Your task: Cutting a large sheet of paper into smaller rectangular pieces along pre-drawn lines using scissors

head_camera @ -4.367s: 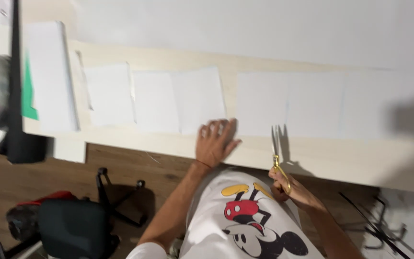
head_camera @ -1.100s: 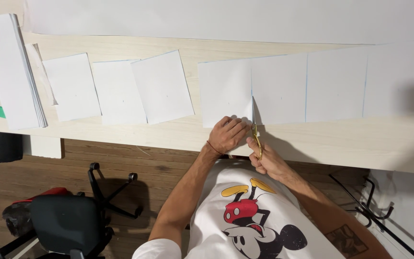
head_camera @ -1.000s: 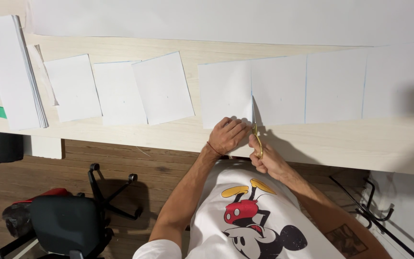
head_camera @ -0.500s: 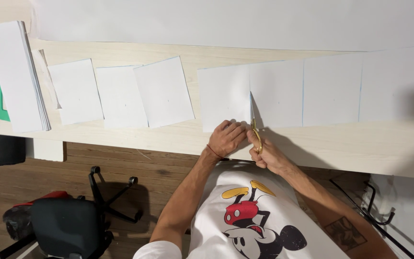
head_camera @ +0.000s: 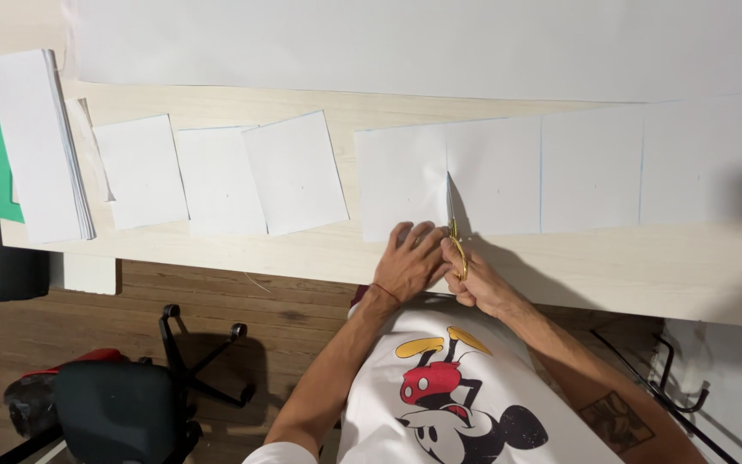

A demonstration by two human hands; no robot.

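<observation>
A long white paper strip (head_camera: 594, 167) marked with thin vertical lines lies across the wooden table (head_camera: 560, 266). My right hand (head_camera: 474, 279) grips gold-handled scissors (head_camera: 455, 236) whose blades cut upward along a line in the strip. My left hand (head_camera: 410, 262) presses flat on the strip's left end piece (head_camera: 401, 180), just left of the blades. Three cut white rectangles (head_camera: 221, 176) lie side by side further left.
A stack of white sheets (head_camera: 36, 142) over a green sheet sits at the table's left end. A large white sheet (head_camera: 431, 43) covers the far side. Below the table are a black office chair (head_camera: 130, 404) and a wood floor.
From 4.4 s ago, my hands came together on the strip and the scissors entered the paper. In the last second the blades advanced upward along the line.
</observation>
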